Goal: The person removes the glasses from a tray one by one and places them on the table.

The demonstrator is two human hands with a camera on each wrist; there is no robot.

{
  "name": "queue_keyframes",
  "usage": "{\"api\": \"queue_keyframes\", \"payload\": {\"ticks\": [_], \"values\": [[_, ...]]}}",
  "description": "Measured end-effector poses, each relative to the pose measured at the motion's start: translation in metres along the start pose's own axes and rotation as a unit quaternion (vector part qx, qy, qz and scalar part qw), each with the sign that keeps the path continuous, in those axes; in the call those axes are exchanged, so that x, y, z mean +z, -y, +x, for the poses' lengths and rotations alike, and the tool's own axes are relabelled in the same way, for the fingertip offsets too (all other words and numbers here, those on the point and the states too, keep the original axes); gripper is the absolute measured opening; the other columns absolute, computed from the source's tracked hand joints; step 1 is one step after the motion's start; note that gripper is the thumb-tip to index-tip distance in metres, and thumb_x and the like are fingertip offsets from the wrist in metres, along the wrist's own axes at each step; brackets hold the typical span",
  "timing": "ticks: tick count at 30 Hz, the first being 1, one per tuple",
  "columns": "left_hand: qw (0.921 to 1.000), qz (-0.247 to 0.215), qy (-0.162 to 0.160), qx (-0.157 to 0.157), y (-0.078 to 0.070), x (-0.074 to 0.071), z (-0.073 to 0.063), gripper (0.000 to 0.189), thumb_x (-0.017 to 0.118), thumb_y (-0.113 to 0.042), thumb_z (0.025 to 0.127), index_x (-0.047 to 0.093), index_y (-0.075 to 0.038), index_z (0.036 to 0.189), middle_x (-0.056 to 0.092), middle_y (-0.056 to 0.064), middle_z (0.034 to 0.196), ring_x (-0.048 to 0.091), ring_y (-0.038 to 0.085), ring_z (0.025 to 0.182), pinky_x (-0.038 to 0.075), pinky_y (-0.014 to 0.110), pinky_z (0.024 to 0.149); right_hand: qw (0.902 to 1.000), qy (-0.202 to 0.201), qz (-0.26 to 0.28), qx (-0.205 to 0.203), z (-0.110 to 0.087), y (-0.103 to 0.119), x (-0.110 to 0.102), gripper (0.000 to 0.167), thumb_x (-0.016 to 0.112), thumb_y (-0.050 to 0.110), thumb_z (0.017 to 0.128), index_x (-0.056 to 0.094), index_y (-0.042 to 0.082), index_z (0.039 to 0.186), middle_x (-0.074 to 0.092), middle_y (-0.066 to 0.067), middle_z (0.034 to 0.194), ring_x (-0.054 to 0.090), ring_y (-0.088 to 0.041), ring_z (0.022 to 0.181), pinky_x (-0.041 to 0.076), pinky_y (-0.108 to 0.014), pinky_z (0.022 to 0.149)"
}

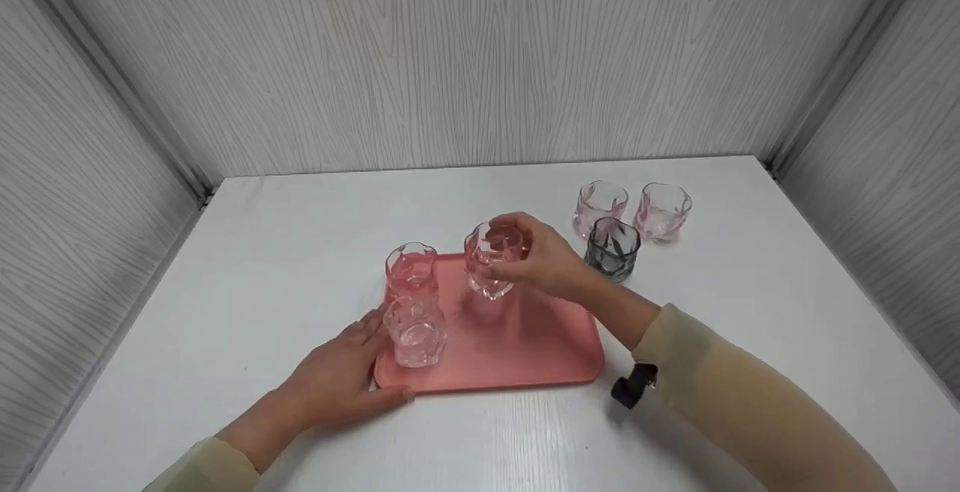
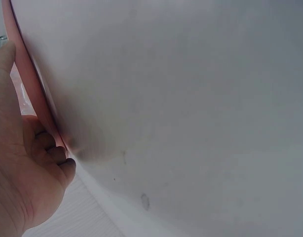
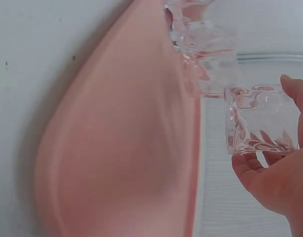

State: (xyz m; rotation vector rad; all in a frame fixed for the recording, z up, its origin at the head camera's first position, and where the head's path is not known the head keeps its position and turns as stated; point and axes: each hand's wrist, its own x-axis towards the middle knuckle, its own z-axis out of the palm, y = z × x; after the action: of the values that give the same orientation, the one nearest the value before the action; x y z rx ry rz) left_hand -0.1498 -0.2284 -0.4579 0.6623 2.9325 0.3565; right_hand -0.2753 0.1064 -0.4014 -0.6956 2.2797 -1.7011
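Observation:
My right hand [image 1: 541,256] grips a clear faceted glass [image 1: 491,259] between thumb and fingers, holding it over the back part of the pink tray [image 1: 517,357]. In the right wrist view the held glass [image 3: 260,121] appears sideways and looks empty. Two more clear glasses stand at the tray's left side, a rear one [image 1: 412,267] and a front one [image 1: 418,338]. My left hand [image 1: 337,372] rests at the tray's front left corner, fingers along the left edge and thumb along the front edge. The left wrist view shows this hand [image 2: 28,168] touching the tray rim.
Behind my right forearm a dark grey glass [image 1: 613,252] stands on the white table [image 1: 262,267]. Two pinkish clear glasses, one to the left [image 1: 600,207] and one to the right [image 1: 662,211], stand behind it. Pale wood-grain panels [image 1: 450,64] enclose the table's back and sides.

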Motion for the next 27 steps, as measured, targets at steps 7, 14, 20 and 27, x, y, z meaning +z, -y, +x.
{"api": "queue_keyframes", "payload": {"ticks": [7,14,20,27], "values": [[0.9999,-0.001,0.012,-0.012,0.000,-0.002,0.000,0.112,0.051,-0.087,0.090,0.025,-0.014,0.170,0.025,0.009,0.174,0.028,0.032,0.159,0.039,0.054,0.120,0.9995,0.002,-0.023,-0.022,-0.017,0.022,-0.035,0.069,0.091,0.023,0.086,0.058,0.006,0.144,0.067,-0.012,0.134,0.062,-0.027,0.120,0.054,-0.040,0.094],[1.0000,0.005,0.005,-0.007,0.000,-0.001,0.001,0.111,0.051,-0.087,0.090,0.025,-0.014,0.170,0.027,0.010,0.174,0.028,0.031,0.159,0.040,0.054,0.119,0.9974,-0.010,-0.061,-0.036,-0.036,0.032,-0.071,0.068,0.090,0.021,0.085,0.059,0.006,0.144,0.068,-0.011,0.133,0.064,-0.026,0.119,0.052,-0.034,0.092],[1.0000,0.003,0.000,0.001,0.001,-0.001,0.000,0.113,0.053,-0.085,0.090,0.024,-0.010,0.170,0.024,0.011,0.175,0.026,0.031,0.160,0.037,0.051,0.122,0.9965,-0.025,-0.067,-0.043,-0.048,0.035,-0.101,0.064,0.086,0.012,0.087,0.058,0.003,0.144,0.068,-0.014,0.134,0.065,-0.026,0.119,0.055,-0.026,0.087],[1.0000,-0.004,0.007,-0.002,0.000,-0.002,-0.001,0.112,0.052,-0.084,0.091,0.025,-0.010,0.170,0.025,0.013,0.174,0.027,0.033,0.159,0.038,0.053,0.121,0.9945,-0.052,-0.082,-0.039,-0.063,0.032,-0.134,0.060,0.084,0.008,0.091,0.058,0.002,0.144,0.068,-0.015,0.132,0.066,-0.022,0.116,0.057,-0.023,0.087]]}}
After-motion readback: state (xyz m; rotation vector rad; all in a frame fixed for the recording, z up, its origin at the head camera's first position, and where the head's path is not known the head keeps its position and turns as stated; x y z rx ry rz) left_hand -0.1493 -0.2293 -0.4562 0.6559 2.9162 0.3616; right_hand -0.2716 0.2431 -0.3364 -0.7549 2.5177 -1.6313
